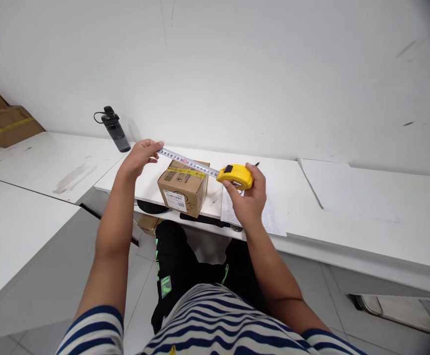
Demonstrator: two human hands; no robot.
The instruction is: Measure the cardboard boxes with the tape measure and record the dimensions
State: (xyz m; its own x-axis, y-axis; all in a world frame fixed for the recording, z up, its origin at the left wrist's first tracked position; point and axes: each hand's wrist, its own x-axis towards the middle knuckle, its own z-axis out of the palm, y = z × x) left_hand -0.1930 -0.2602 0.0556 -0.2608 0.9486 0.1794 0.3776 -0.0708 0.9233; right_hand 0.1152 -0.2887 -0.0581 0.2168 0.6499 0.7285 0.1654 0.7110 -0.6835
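A small cardboard box (pixel 182 190) with yellow tape and a white label stands on the white table (pixel 347 207) in front of me. My right hand (pixel 249 197) is closed around a yellow tape measure case (pixel 236 176) just right of the box. Its white numbered blade (pixel 187 161) stretches left over the box's top. My left hand (pixel 141 155) pinches the blade's free end beyond the box's far left corner.
A dark water bottle (pixel 115 129) stands near the wall at the back left. Brown cartons (pixel 0 123) are stacked at the far left. A printed paper sheet (pixel 270 217) lies under my right hand. Another white table (pixel 22 217) is on my left.
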